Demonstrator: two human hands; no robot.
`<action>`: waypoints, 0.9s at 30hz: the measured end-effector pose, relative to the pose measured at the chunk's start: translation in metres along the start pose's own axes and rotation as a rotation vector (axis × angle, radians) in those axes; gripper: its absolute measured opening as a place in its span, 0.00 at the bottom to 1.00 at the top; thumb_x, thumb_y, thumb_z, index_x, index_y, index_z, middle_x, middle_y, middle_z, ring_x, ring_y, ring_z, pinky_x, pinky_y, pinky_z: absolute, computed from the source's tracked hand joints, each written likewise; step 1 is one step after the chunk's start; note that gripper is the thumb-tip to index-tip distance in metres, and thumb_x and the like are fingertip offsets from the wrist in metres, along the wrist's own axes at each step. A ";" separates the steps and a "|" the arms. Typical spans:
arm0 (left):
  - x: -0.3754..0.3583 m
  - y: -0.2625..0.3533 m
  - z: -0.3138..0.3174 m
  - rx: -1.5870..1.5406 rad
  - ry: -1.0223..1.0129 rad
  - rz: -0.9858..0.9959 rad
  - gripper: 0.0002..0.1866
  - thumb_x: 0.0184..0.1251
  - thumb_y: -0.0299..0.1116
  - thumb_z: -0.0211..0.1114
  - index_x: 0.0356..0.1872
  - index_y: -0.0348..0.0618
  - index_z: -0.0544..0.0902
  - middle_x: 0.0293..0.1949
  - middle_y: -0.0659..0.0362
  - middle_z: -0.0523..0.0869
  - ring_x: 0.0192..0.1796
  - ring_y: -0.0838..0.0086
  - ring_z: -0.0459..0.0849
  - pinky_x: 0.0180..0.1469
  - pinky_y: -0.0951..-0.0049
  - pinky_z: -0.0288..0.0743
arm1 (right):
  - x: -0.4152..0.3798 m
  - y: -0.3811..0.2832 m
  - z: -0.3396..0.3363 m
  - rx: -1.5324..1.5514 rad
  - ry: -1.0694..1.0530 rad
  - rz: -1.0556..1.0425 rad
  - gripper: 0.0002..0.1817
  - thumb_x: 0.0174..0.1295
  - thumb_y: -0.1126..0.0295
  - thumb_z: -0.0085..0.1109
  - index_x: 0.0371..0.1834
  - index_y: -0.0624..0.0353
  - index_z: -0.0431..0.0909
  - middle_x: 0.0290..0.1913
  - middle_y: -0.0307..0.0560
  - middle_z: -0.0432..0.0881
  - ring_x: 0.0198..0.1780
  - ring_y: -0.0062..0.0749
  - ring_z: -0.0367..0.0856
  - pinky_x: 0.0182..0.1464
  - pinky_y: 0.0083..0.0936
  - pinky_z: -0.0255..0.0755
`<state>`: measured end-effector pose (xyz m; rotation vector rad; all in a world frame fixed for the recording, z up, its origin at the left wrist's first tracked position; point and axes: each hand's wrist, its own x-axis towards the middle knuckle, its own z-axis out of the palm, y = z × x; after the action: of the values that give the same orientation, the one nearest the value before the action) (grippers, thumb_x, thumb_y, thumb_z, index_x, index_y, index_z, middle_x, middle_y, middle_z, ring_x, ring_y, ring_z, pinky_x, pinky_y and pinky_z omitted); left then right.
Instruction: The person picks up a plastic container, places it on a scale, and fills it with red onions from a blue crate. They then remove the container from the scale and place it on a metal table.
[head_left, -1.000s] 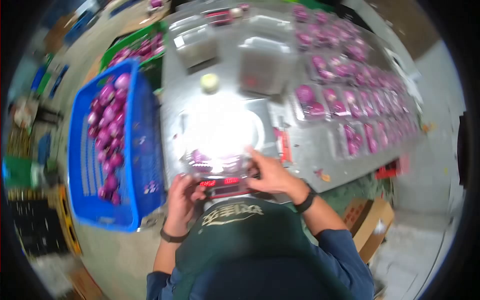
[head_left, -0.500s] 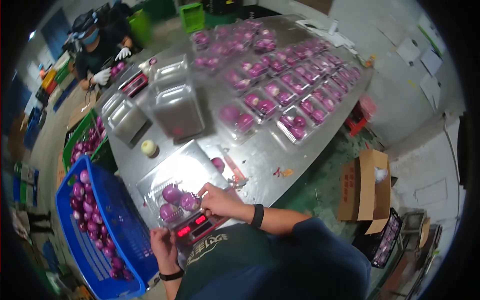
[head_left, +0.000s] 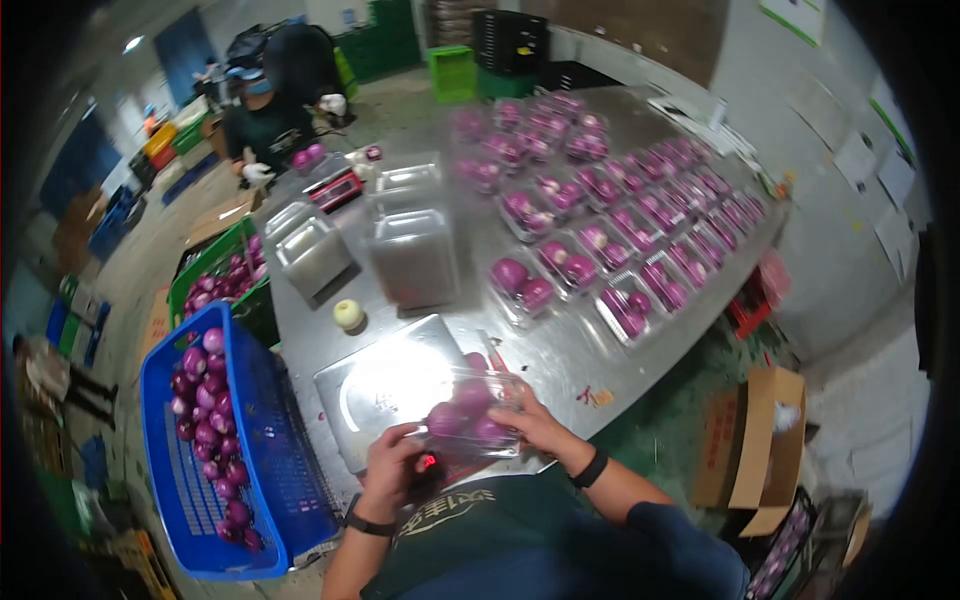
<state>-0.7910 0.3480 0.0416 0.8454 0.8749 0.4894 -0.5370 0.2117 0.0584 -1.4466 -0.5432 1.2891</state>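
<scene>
A clear plastic box [head_left: 470, 412] with several purple onions inside is held up between both hands, over the near part of a scale. My left hand [head_left: 392, 462] grips its left end. On the right end, my right hand [head_left: 535, 420] has its fingers closed. The scale's metal plate [head_left: 375, 375] shows behind the box, and its red display is mostly covered. Another purple onion [head_left: 476, 361] lies just beyond the box. A pale peeled onion [head_left: 348, 315] rests on the metal table [head_left: 560, 355].
Stacked empty boxes [head_left: 412, 250] stand beyond the scale. Rows of packed onion boxes [head_left: 620, 235] cover the far right. A blue basket [head_left: 285, 440] of onions is at the left. A person [head_left: 265, 125] works at the far left beside another scale [head_left: 335, 190].
The box of onions has been lifted off the scale plate and is now in both hands. The head view has shifted, so the scene sits lower and further right.
</scene>
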 end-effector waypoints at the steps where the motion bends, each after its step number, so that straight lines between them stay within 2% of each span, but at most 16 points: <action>1: 0.002 0.003 0.011 0.071 -0.041 -0.045 0.20 0.66 0.23 0.68 0.59 0.31 0.79 0.35 0.55 0.87 0.29 0.71 0.83 0.31 0.74 0.78 | 0.010 0.026 -0.008 0.081 0.038 -0.048 0.48 0.65 0.61 0.72 0.78 0.64 0.49 0.60 0.58 0.78 0.57 0.39 0.83 0.51 0.33 0.84; 3: 0.006 0.003 0.028 0.194 -0.051 -0.020 0.20 0.68 0.26 0.70 0.59 0.31 0.81 0.36 0.57 0.87 0.32 0.73 0.85 0.35 0.75 0.79 | 0.006 0.031 -0.025 0.305 0.059 -0.013 0.46 0.65 0.64 0.71 0.79 0.63 0.50 0.67 0.60 0.73 0.64 0.43 0.80 0.61 0.40 0.81; 4: 0.007 0.003 0.031 0.256 -0.058 -0.011 0.20 0.69 0.28 0.71 0.59 0.31 0.81 0.37 0.58 0.88 0.34 0.74 0.85 0.36 0.76 0.79 | 0.007 0.037 -0.034 0.343 0.121 -0.046 0.45 0.65 0.63 0.69 0.79 0.63 0.52 0.68 0.61 0.71 0.63 0.45 0.81 0.61 0.40 0.80; 5: 0.003 0.005 0.031 0.289 -0.067 0.024 0.20 0.69 0.29 0.71 0.59 0.32 0.82 0.38 0.58 0.88 0.36 0.75 0.85 0.38 0.76 0.80 | 0.004 0.041 -0.045 0.346 0.279 0.036 0.39 0.68 0.61 0.64 0.76 0.63 0.55 0.66 0.58 0.76 0.63 0.41 0.81 0.64 0.43 0.79; 6: -0.002 0.009 0.031 0.323 -0.078 0.060 0.20 0.70 0.30 0.72 0.58 0.32 0.82 0.38 0.59 0.88 0.37 0.77 0.86 0.40 0.77 0.80 | 0.004 0.052 -0.056 0.380 0.370 -0.036 0.35 0.70 0.56 0.61 0.74 0.62 0.62 0.64 0.53 0.77 0.61 0.38 0.82 0.63 0.44 0.79; 7: -0.008 0.014 0.031 0.358 -0.088 0.095 0.19 0.70 0.31 0.72 0.58 0.32 0.83 0.39 0.59 0.89 0.39 0.78 0.86 0.42 0.77 0.80 | 0.011 0.066 -0.082 0.404 0.280 -0.082 0.32 0.70 0.53 0.59 0.71 0.59 0.67 0.62 0.49 0.80 0.58 0.37 0.84 0.60 0.41 0.81; 8: -0.014 0.018 0.027 0.386 -0.061 0.114 0.17 0.70 0.31 0.73 0.55 0.33 0.84 0.40 0.60 0.89 0.41 0.79 0.86 0.45 0.78 0.80 | 0.011 0.068 -0.099 0.435 0.332 -0.048 0.27 0.72 0.50 0.57 0.65 0.57 0.73 0.58 0.46 0.83 0.53 0.37 0.87 0.56 0.41 0.83; 9: -0.022 0.024 0.022 0.370 -0.038 0.107 0.17 0.70 0.30 0.73 0.55 0.32 0.83 0.40 0.60 0.89 0.40 0.79 0.85 0.44 0.78 0.80 | 0.019 0.075 -0.120 0.488 0.307 -0.094 0.26 0.72 0.49 0.57 0.63 0.58 0.73 0.54 0.46 0.85 0.48 0.38 0.89 0.53 0.41 0.85; 11: -0.036 0.038 0.013 0.346 -0.016 0.093 0.16 0.71 0.27 0.72 0.56 0.32 0.82 0.41 0.59 0.89 0.39 0.81 0.84 0.42 0.80 0.78 | 0.010 0.050 -0.136 0.344 0.567 -0.039 0.30 0.72 0.47 0.57 0.66 0.61 0.72 0.59 0.52 0.82 0.48 0.40 0.90 0.52 0.39 0.86; 14: -0.061 0.057 0.006 0.247 0.070 0.132 0.14 0.69 0.27 0.73 0.52 0.33 0.84 0.39 0.60 0.89 0.40 0.80 0.85 0.42 0.78 0.80 | 0.003 0.010 -0.145 0.317 0.809 0.251 0.36 0.67 0.51 0.65 0.69 0.66 0.69 0.63 0.60 0.79 0.57 0.45 0.86 0.62 0.40 0.81; 17: -0.087 0.074 -0.002 0.221 0.165 0.252 0.13 0.68 0.25 0.73 0.51 0.34 0.84 0.40 0.60 0.89 0.41 0.79 0.86 0.42 0.78 0.80 | 0.035 0.056 -0.182 -0.784 1.114 -0.271 0.41 0.61 0.57 0.71 0.72 0.70 0.65 0.64 0.66 0.77 0.65 0.50 0.80 0.70 0.41 0.72; 18: -0.096 0.079 -0.006 0.217 0.196 0.309 0.13 0.68 0.25 0.72 0.51 0.34 0.84 0.40 0.60 0.89 0.41 0.79 0.86 0.42 0.78 0.81 | 0.032 0.043 -0.169 -0.921 1.215 -0.339 0.42 0.54 0.61 0.76 0.70 0.71 0.68 0.67 0.70 0.73 0.73 0.59 0.70 0.76 0.43 0.62; 21: -0.123 0.086 -0.024 0.243 0.315 0.450 0.13 0.68 0.23 0.72 0.51 0.34 0.84 0.42 0.59 0.90 0.42 0.78 0.87 0.44 0.77 0.82 | 0.042 -0.010 -0.141 -0.893 0.887 -0.501 0.36 0.54 0.63 0.75 0.64 0.70 0.74 0.65 0.65 0.77 0.68 0.57 0.74 0.73 0.42 0.66; 22: -0.134 0.092 -0.023 0.221 0.372 0.466 0.13 0.67 0.22 0.72 0.51 0.35 0.85 0.42 0.59 0.90 0.43 0.78 0.86 0.45 0.77 0.82 | 0.042 -0.041 -0.112 -0.792 0.784 -0.472 0.28 0.55 0.65 0.74 0.59 0.66 0.79 0.61 0.60 0.80 0.66 0.55 0.76 0.70 0.41 0.68; 24: -0.148 0.095 -0.035 0.244 0.457 0.532 0.12 0.67 0.21 0.71 0.51 0.35 0.84 0.42 0.59 0.89 0.42 0.79 0.86 0.45 0.77 0.82 | 0.082 -0.052 -0.093 -0.887 0.696 -0.747 0.24 0.57 0.68 0.72 0.57 0.63 0.80 0.59 0.58 0.82 0.63 0.53 0.79 0.68 0.40 0.70; 27: -0.173 0.097 -0.056 0.280 0.601 0.628 0.13 0.67 0.20 0.71 0.51 0.35 0.84 0.41 0.60 0.89 0.41 0.79 0.85 0.44 0.78 0.80 | 0.121 -0.102 -0.039 -0.878 0.509 -0.881 0.23 0.58 0.65 0.70 0.55 0.62 0.82 0.56 0.58 0.83 0.61 0.54 0.79 0.66 0.43 0.72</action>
<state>-0.9390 0.3114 0.1807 1.2673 1.2408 1.2334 -0.4334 0.3324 0.0938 -1.8014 -1.2890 -0.0767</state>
